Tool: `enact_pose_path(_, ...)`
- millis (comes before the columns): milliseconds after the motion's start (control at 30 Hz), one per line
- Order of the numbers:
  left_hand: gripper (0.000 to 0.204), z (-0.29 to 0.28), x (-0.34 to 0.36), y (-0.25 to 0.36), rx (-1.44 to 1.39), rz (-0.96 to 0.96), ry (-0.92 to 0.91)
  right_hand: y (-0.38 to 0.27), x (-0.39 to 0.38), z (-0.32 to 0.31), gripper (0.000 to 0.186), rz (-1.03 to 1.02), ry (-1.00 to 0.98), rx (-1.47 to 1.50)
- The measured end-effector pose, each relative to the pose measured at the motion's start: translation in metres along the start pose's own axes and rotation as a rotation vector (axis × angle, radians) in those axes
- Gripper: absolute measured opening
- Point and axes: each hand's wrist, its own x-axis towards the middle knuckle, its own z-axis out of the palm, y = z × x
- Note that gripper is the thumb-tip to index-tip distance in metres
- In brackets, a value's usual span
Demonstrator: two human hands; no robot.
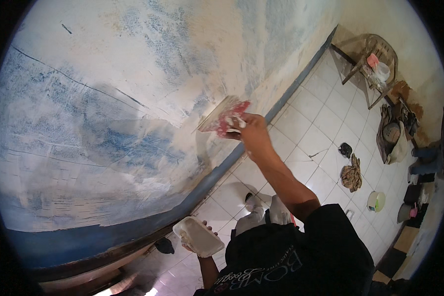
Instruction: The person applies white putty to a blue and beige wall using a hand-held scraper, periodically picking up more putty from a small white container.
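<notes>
A: Item 1, the surface?
B: 1 wall (153, 59), patchy blue and off-white, creamier toward the right, crossed by thin dark lines. A dark blue painted band (69, 241) runs along its foot.

A: Tools at it?
B: 1 wide flat scraper (224, 117) with a pale blade and a red, white-smeared grip, located at the wall, slightly blurred. The right hand (254, 129) has its fingers closed round the grip; whether the full edge touches cannot be told.

A: Left hand (188, 246)?
B: Fingers curled about 1 white rectangular plastic tub (202, 236), held tilted, below the scraper and apart from it.

A: Floor?
B: Glossy white square tiles (303, 116). Lying on them: 1 small black bundle (345, 149); just beside it, 1 crumpled brown patterned cloth (351, 175); nearer, 1 round pale-green basin (375, 202).

A: Far corner?
B: 1 brown chair with a slatted back (385, 48), bearing 1 pink cup-shaped vessel (372, 59) and 1 white bucket (382, 72), touching or nearly so. Near the chair, 1 heap of dark and beige fabric (393, 133).
</notes>
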Motion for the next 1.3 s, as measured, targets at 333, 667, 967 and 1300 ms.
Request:
enact_pose_path(333,0.108,-0.002,-0.008,0.007,-0.013,0.033,0.002,0.172,0.008,-0.122,0.012,0.251,0.178,-0.053)
enact_pose_path(667,0.098,-0.012,-0.012,0.014,0.054,0.0,0.081,0.279,0.072,-0.09,0.013,0.29,0.262,0.078)
enact_pose_path(967,0.102,-0.012,-0.038,-0.036,-0.09,0.017,0.044,0.102,-0.017,-0.04,0.016,0.196,0.056,0.058)
enact_pose_path(1300,0.108,-0.044,-0.088,-0.109,-0.184,0.062,0.289,0.207,0.068,-0.184,0.007,0.305,0.119,0.038)
